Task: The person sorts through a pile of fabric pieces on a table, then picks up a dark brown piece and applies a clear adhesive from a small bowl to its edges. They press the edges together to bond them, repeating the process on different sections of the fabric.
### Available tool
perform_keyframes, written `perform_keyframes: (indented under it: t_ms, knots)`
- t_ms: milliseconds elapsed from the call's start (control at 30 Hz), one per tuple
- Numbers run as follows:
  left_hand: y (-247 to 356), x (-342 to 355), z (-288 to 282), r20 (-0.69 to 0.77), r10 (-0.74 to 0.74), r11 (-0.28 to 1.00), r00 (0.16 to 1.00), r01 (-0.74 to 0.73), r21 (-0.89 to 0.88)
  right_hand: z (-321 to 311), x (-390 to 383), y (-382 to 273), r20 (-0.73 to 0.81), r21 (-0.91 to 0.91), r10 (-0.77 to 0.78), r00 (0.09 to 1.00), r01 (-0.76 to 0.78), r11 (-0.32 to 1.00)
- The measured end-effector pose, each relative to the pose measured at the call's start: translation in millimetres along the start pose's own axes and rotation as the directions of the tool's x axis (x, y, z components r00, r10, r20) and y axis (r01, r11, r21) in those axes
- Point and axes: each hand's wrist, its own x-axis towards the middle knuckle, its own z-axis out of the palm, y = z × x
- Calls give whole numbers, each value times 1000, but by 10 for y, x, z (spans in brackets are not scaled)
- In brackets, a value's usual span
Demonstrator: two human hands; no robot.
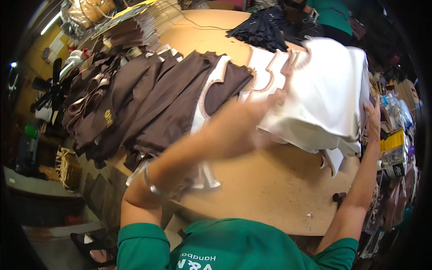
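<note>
My left hand [263, 119] is smeared by motion at the left side of a pile of white pieces [324, 90] with pinkish-brown edging; its fingers are unclear. My right hand [371, 114] holds the right edge of that pile. Between the white pile and the brown cloth lie more curved white pieces [262, 67] with brown trim. A heap of folded dark brown fabric pieces [166, 90], some with pale edging, spreads across the left of the worktable [288, 193], partly behind my left forearm.
A stack of brown sheets [135, 31] and a black fabric pile [256, 31] lie at the back. A person in green [333, 15] is beyond the table. Packed goods [391, 148] crowd the right side. A small dark object [338, 197] sits near the front right.
</note>
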Motion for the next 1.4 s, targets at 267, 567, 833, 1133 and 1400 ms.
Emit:
perform_keyframes:
  t_ms: [267,567,833,1133,1400]
  knots:
    - [974,-624,519,-491,411,848,768,-519,-102,1622,-1284,-59,142,-700,-426,894,395,595]
    - [884,-497,187,-37,668,727,743,-663,-179,1754,-1269,983,231,-889,-738,634,447,106]
    - [436,-1176,-128,-14,453,887,892,-452,-91,1558,-1336,684,300,-873,-622,724,471,128]
    - [-2314,-1835,-888,-648,-486,201,586,797,570,3064,-2497,-386,272,331,-409,871,315,890]
    - [-2393,-2029,-767,-486,-727,539,486,842,36,2914,-2813,-1964,400,871,-413,818,-480,-106]
